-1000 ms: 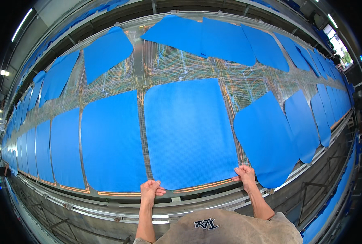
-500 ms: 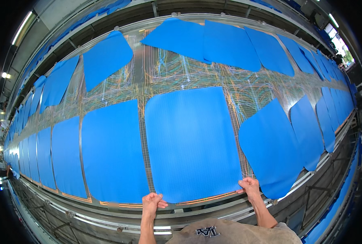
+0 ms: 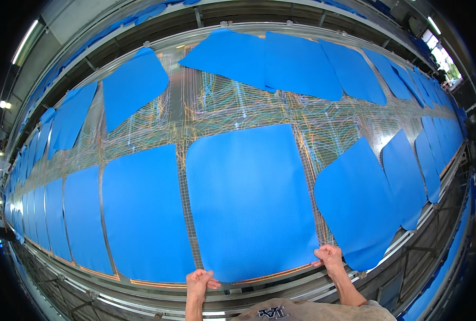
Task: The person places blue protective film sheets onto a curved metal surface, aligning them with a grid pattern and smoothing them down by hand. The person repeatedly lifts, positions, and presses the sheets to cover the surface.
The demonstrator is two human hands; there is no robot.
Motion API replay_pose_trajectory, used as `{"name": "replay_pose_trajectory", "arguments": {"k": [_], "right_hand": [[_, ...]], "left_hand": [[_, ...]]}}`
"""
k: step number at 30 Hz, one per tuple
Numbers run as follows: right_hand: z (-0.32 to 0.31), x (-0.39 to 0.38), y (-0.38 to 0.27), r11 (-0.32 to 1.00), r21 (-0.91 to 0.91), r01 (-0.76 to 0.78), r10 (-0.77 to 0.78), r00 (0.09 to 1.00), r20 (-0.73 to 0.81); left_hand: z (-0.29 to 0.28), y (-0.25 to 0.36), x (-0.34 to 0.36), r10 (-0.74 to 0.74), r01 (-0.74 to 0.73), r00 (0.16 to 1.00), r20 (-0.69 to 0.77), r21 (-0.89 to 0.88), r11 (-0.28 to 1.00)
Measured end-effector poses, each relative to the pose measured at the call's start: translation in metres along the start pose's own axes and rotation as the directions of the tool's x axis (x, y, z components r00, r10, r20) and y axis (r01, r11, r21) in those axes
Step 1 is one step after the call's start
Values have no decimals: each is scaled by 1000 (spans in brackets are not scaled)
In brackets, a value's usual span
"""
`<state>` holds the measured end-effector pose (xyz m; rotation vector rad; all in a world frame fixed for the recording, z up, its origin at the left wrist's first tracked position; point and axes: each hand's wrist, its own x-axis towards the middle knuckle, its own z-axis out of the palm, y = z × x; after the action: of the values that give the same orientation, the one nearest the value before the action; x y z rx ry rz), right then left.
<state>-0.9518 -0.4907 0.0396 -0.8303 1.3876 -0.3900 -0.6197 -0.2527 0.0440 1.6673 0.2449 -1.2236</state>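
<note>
A large blue fabric panel (image 3: pixel 248 203) with rounded corners lies flat on the long table in front of me. At its near left corner is my left hand (image 3: pixel 199 282), thumb and fingers pinched together on the edge. My right hand (image 3: pixel 330 257) pinches the near right corner the same way. Another blue panel (image 3: pixel 147 214) lies left of this one, with a narrow strip of table between them. On the right, a loose blue piece (image 3: pixel 353 198) lies askew, its near end hanging over the table's front edge.
The long table (image 3: pixel 211 120) is covered in crisscrossing coloured lines. Along its far side several blue pieces (image 3: pixel 302 64) overlap, and more lie toward both ends. A metal rail (image 3: pixel 141 295) runs along the near edge. Behind stands another long table (image 3: pixel 158 15) with blue material.
The whole view has shifted, so table, panel and hands appear a little lower. Both hands keep their pinch on the panel's near corners.
</note>
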Motion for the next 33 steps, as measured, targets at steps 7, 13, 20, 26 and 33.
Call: {"name": "replay_pose_trajectory", "arguments": {"k": [7,13,20,26,33], "right_hand": [[1,1,1,1000,-11,-12,12,1000,-17],[4,2,1,1000,-21,-6,5,998,-61],[2,0,-1,991,-124,45,-49,998,-36],[10,-3,-1,976,-149,156,-161,987,-22],[8,-10,-9,942,-268,201,-212,977,-12]], "left_hand": [[3,0,-2,16,-16,1000,-23,-7,1000],[7,2,-7,29,-27,998,-52,51,998],[6,-3,-1,97,-95,995,-29,56,994],[10,-9,-5,188,-187,981,-41,17,982],[16,-19,-6,307,-267,944,-122,264,927]]}}
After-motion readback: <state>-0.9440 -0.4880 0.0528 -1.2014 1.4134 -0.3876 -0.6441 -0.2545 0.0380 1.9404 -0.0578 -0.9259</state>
